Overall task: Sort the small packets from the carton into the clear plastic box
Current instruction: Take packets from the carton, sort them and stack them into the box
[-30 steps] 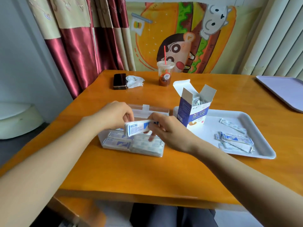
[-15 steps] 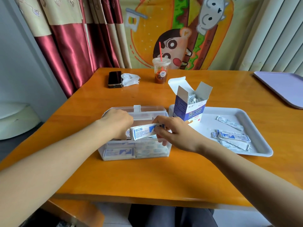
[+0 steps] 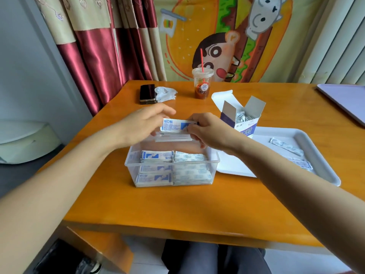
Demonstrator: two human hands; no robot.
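Now, head view, sole entry. Bundle of packets [image 3: 173, 125]: held level above the far edge of the clear box [image 3: 215, 157]; half a second ago it sat low inside the box, so it has been lifted out, not set down. Likely being squared up before stowing.

Left hand [image 3: 142, 123]: grips the bundle's left end, motion-blurred. Right hand [image 3: 207, 131]: pinches the right end.

Sorted packets [image 3: 158, 156]: stacked in rows, box well filled.

Carton [image 3: 246, 125]: open on the tray [image 3: 316, 153], more inside, count unreadable.

Loose packets [image 3: 284, 145]: partly hidden by the right forearm. Fingertips behind the bundle unseen.
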